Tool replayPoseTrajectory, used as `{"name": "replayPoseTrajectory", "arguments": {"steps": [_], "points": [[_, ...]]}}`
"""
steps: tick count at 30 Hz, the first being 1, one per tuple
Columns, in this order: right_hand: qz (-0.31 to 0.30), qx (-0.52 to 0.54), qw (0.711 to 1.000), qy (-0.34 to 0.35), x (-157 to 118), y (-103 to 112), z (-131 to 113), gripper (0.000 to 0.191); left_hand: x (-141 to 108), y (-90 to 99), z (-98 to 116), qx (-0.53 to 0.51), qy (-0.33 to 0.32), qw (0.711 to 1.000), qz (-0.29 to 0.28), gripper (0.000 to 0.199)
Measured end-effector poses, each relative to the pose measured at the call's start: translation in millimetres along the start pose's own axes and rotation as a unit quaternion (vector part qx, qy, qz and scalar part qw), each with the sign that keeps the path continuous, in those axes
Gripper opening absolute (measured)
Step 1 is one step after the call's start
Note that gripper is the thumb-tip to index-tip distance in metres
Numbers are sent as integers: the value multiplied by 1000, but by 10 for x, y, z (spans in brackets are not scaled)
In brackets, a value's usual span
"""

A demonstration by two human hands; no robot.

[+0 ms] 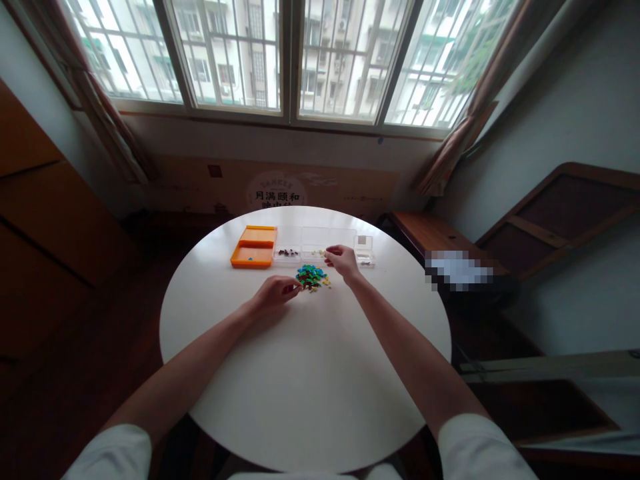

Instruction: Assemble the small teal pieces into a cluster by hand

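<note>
A small pile of green, blue, yellow and dark pieces [311, 275] lies in the middle of the white table. At its left edge is my left hand [277, 291], its fingers pinched together; whatever they hold is too small to make out. My right hand [344, 261] reaches over the clear plastic box [313, 257] behind the pile, thumb and fingertips closed. Pale yellow bits [319, 253] lie in that box beside the fingertips, and I cannot tell whether one is pinched. Dark brown pieces [288, 253] sit in the clear compartment to the left.
An open orange case [253, 262] with one blue piece in it stands at the back left of the round table [300, 373]. A small clear box [365, 260] is right of my right hand. Beyond the table are a wooden bench [425, 230] and a barred window.
</note>
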State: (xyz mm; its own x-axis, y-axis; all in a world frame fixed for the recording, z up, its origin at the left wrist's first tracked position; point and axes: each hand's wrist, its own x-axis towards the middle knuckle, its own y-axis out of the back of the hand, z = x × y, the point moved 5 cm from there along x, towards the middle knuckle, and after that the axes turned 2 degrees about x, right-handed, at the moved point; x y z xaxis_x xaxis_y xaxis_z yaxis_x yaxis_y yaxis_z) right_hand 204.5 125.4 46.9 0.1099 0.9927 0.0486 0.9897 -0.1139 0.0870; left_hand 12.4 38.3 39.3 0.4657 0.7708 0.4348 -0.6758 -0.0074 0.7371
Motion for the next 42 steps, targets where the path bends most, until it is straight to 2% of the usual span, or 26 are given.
{"name": "replayPoseTrajectory", "arguments": {"steps": [4, 10, 17, 22, 33, 36, 42], "points": [[-30, -84, 996, -22, -275, 87, 154, 12, 0, -3, 22, 2, -4, 1000, -7, 19], [-9, -257, 957, 138, -523, 109, 183, 14, -8, -9, -4, 3, -2, 1000, -7, 19], [3, -344, 915, 210, -673, 13, 177, 21, -6, 8, 10, 7, -2, 1000, -19, 21], [-10, -380, 897, 226, -715, -11, 190, 27, -2, 1, 15, 5, -6, 1000, -19, 20], [-10, -402, 882, 247, -751, -30, 152, 18, -2, -8, 14, 18, -6, 1000, -15, 20], [-3, -401, 879, 260, -741, -47, 137, 22, -5, -6, 16, 19, -10, 1000, -13, 20], [-13, -452, 849, 273, -743, -100, 128, 30, -7, -11, 7, 17, -11, 1000, -8, 20]]}}
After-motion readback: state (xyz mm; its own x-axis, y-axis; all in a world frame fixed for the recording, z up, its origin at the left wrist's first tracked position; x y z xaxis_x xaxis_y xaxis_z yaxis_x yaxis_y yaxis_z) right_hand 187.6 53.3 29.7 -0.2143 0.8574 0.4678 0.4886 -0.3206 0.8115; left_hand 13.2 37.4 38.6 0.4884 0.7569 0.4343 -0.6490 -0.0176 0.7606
